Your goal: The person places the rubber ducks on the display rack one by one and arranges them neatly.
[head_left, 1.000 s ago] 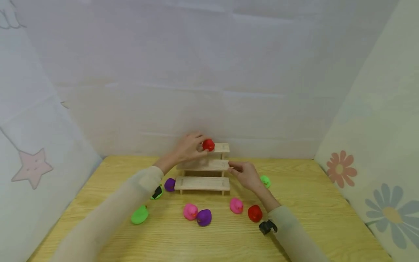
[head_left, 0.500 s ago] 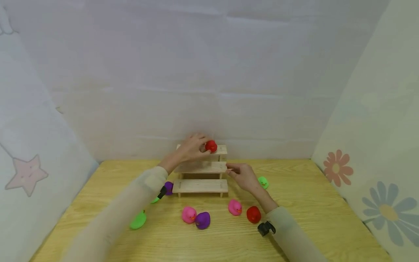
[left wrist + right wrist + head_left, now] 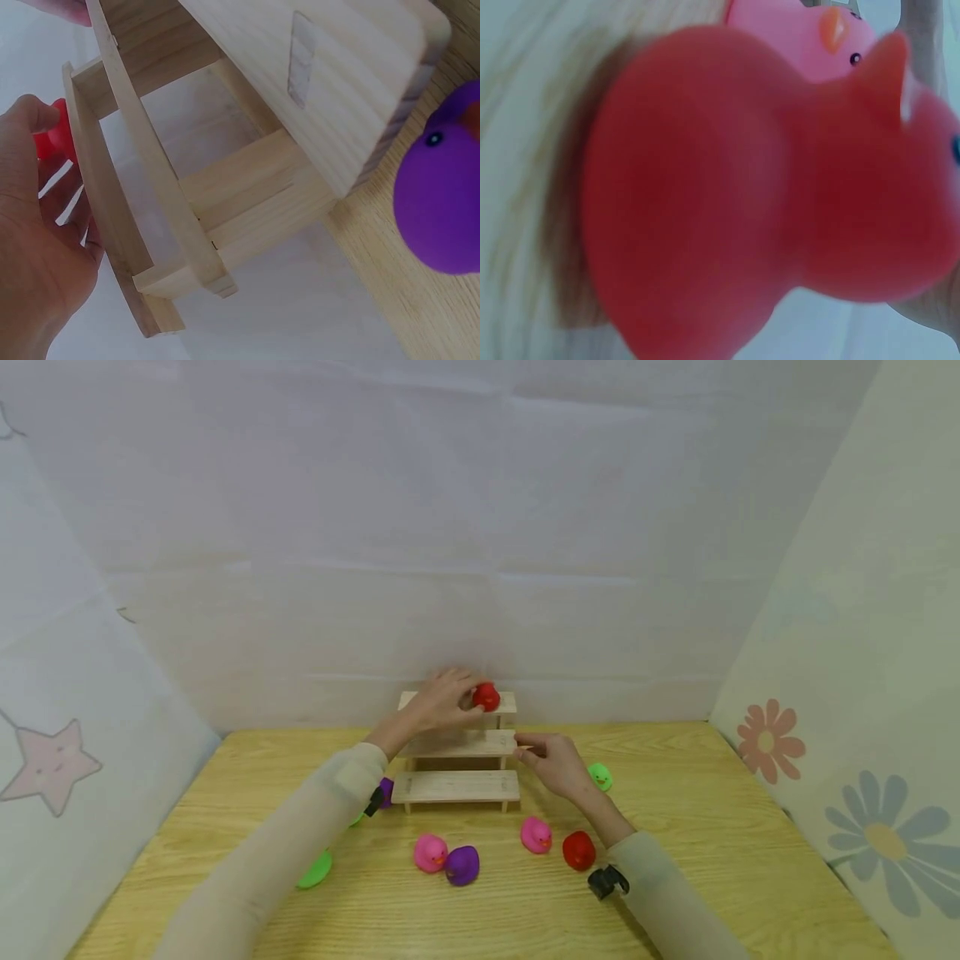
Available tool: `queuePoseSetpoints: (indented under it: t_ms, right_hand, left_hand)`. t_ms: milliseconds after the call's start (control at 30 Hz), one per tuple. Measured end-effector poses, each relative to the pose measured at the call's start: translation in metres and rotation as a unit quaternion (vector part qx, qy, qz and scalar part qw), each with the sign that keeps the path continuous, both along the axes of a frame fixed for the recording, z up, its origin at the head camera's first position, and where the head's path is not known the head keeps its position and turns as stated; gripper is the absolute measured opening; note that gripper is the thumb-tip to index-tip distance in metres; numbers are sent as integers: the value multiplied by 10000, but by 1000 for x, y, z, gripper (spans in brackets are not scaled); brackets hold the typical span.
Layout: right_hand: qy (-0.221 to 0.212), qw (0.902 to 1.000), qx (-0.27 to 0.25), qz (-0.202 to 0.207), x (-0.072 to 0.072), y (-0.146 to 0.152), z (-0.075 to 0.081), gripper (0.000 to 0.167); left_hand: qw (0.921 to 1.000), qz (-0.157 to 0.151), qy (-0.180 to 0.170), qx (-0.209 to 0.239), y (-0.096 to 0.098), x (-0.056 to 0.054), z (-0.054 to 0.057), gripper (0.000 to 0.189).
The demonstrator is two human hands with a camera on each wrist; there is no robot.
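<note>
At my far left a green duck (image 3: 316, 869) lies on the surface (image 3: 225, 793), partly behind my sleeve (image 3: 281, 852); a second green duck (image 3: 357, 819) and a purple duck (image 3: 386, 792) show only in part, the purple one just beside the left end of the wooden stand (image 3: 455, 786). My left grip (image 3: 444, 702) reaches over the stand with thumb and fingers curled round a red duck (image 3: 487, 697), which is at the top step, right of its middle; I cannot tell whether its base bears fully on the wood. To set it well, I judge I should hold it upright, let it down until it sits flat, loosen thumb and fingers together, then draw off leftward so that no knuckle drags it toward the edge. In front of the stand, a pink duck (image 3: 431, 853) and another purple duck (image 3: 462, 865) sit side by side, with a second pink duck (image 3: 536, 834) farther right. My right grip (image 3: 558, 766) appears to pinch the right end of the middle step; a light, steady hold there should stop the stand sliding, while a hard push could tip it. Below that arm sits another red duck (image 3: 579, 851), and a third green duck (image 3: 600, 777) rests just beyond my wrist.
</note>
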State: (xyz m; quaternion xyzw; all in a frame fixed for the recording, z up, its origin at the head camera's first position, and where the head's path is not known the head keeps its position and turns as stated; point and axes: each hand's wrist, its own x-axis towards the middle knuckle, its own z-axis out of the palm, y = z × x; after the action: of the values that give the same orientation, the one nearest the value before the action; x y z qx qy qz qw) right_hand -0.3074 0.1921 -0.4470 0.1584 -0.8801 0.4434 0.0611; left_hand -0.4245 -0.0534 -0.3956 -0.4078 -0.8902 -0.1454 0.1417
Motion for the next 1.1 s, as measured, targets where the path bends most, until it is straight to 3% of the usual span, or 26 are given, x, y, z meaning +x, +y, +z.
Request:
queuePoseSetpoints:
  t_ms: [200,567,800,1100]
  right_hand:
    - [-2,10000,17,42,-2,-4,-1,36]
    - [52,10000,-21,78,-5,-9,2,36]
    - [109,9999,-12,29,-7,-7,1,37]
    - [151,9999,-3,-16,-8,-3,3,37]
  left_hand:
    - [9996,102,-242,-36,-5,2,0,54]
    - [9957,-261,-754,478,-19,10,13,65]
    - [9916,-373,-829,919,-31,28,17,64]
    - [9895,-568,-521,1222,-52,54,24,55]
